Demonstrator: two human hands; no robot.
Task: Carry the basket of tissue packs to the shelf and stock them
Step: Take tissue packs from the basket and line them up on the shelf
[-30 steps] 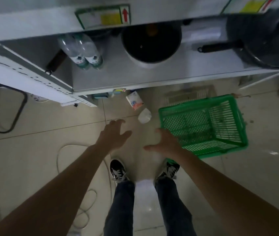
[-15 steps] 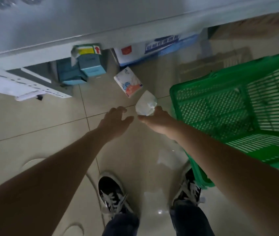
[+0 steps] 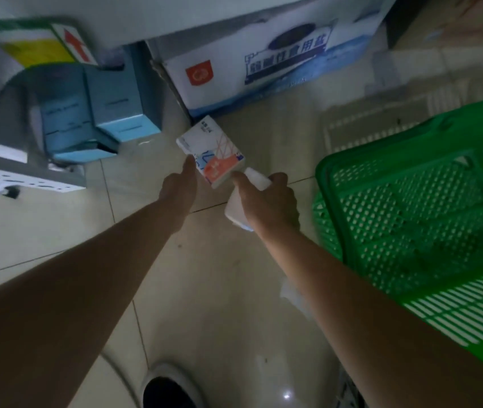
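Observation:
A white tissue pack with red and blue print (image 3: 212, 151) lies on the tiled floor in front of the bottom shelf. My left hand (image 3: 179, 184) touches its near left edge with the fingers stretched out. My right hand (image 3: 266, 198) is closed around a plain white tissue pack (image 3: 235, 209), its index finger touching the printed pack's near right corner. The green plastic basket (image 3: 411, 219) lies tipped on its side on the floor to the right, and I see nothing in it.
Under the white shelf (image 3: 22, 160) stand blue boxes (image 3: 95, 119) and a white-and-blue carton (image 3: 263, 60). A price tag with a red arrow (image 3: 42, 45) hangs on the shelf edge. My shoe (image 3: 169, 390) is at the bottom.
I have bent lower toward the floor. My right hand has closed on the plain white pack, and both hands have reached forward to the printed pack.

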